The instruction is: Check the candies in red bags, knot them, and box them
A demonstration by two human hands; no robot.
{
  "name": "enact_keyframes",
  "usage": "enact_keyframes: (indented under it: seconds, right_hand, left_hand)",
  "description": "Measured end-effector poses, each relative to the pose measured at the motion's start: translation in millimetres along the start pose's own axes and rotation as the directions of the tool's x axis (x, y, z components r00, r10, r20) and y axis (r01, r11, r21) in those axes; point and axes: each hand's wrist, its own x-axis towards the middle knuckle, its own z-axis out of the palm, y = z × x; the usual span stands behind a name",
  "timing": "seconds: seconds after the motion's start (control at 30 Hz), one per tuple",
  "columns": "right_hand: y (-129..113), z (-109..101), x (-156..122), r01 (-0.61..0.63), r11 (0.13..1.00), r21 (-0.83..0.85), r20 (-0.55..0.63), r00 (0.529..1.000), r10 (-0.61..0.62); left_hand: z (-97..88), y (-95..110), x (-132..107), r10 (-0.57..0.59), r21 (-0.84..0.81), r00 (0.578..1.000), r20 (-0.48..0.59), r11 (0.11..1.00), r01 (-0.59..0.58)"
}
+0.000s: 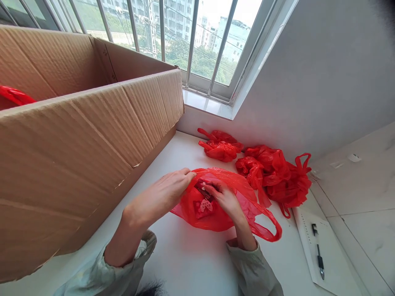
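Note:
A red plastic bag [243,193] lies on the white table [191,255] in front of me, its mouth held apart. My left hand [160,195] pinches the bag's upper rim, fingers closed on the plastic. My right hand [226,199] reaches inside the bag with its fingers closed on a small dark red packet [202,188]. A red packet with a pale heart [204,206] shows through the plastic beneath it.
A big open cardboard box [77,135] fills the left side, with a bit of red plastic [14,96] inside. Tied red bags [220,146] and a larger pile of them [277,176] lie near the wall. A pen [317,250] rests on paper [330,267] at right.

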Motion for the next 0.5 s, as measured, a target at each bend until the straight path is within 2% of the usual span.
enact_keyframes:
  seconds: [0.17,0.23,0.27,0.3,0.37,0.43,0.5]
  right_hand:
    - [-3.8,11.6,-0.1,0.026,0.997,-0.078,-0.051,0.998,-0.030]
    - [-11.2,24.0,-1.0,0.041,0.961,-0.272,-0.127,0.989,-0.078]
    - [-15.1,30.6,-2.0,0.038,0.912,-0.408,-0.154,0.982,-0.110]
    - [-18.8,36.5,-3.5,0.040,0.844,-0.534,-0.144,0.980,-0.138]
    - [-25.1,43.7,-7.7,0.083,0.734,-0.675,-0.035,0.989,-0.144]
    - [-29.6,42.0,-12.7,0.147,0.707,-0.692,0.087,0.989,-0.121]
    - [-31.8,31.8,-16.4,0.142,0.702,-0.698,0.098,0.990,-0.102]
  left_hand:
    - [-0.1,-1.6,0.5,0.019,-0.021,1.000,0.025,1.000,-0.019]
    - [0.2,-2.3,2.1,0.014,-0.015,1.000,0.025,1.000,-0.013]
    - [0.3,-2.2,3.0,0.014,-0.004,1.000,0.024,1.000,-0.014]
    - [0.3,-1.9,3.7,0.018,0.005,1.000,0.023,1.000,-0.018]
    - [0.1,-1.0,4.4,0.028,0.023,0.999,0.025,0.999,-0.028]
    - [0.0,-0.4,3.8,0.011,0.034,1.000,0.024,0.999,-0.012]
    - [0.1,0.3,2.5,-0.025,0.073,1.000,0.012,0.997,0.024]
